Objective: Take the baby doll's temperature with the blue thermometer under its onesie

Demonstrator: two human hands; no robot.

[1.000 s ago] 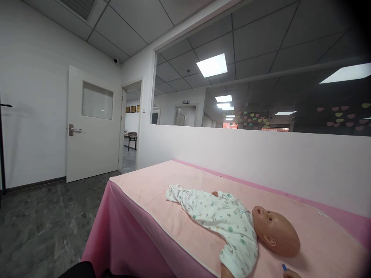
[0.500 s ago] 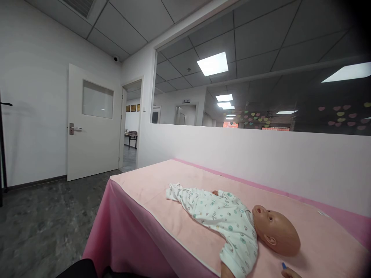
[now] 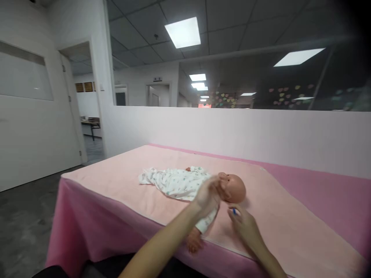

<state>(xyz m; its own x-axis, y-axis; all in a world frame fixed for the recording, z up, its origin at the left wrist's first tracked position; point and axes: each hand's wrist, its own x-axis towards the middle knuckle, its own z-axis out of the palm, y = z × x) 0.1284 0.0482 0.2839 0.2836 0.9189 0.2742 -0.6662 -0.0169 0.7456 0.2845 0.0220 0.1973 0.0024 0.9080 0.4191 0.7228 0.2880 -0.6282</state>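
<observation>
A baby doll (image 3: 236,188) in a white patterned bodysuit (image 3: 176,183) lies on its back on a pink sheet, head to the right. My left hand (image 3: 207,196) reaches over its upper chest, fingers at the chin and neck. Motion smears those fingers, so contact and grip cannot be made out. Low beside the doll's head, my right hand (image 3: 245,224) is closed around a small blue-tipped object (image 3: 234,211), partly white; its kind is hidden by the fingers. One doll hand (image 3: 194,241) hangs at the near table edge.
The table carries a light pink sheet (image 3: 116,170) over a darker pink cloth (image 3: 324,150). Behind it stands a white half-wall (image 3: 232,127) with a large window above. To the left are an open white door (image 3: 34,127) and a doorway.
The view has swung right. My left hand has come into view over the doll's chest. My right hand, formerly at the bottom edge, now shows fully with the blue-tipped object still in it.
</observation>
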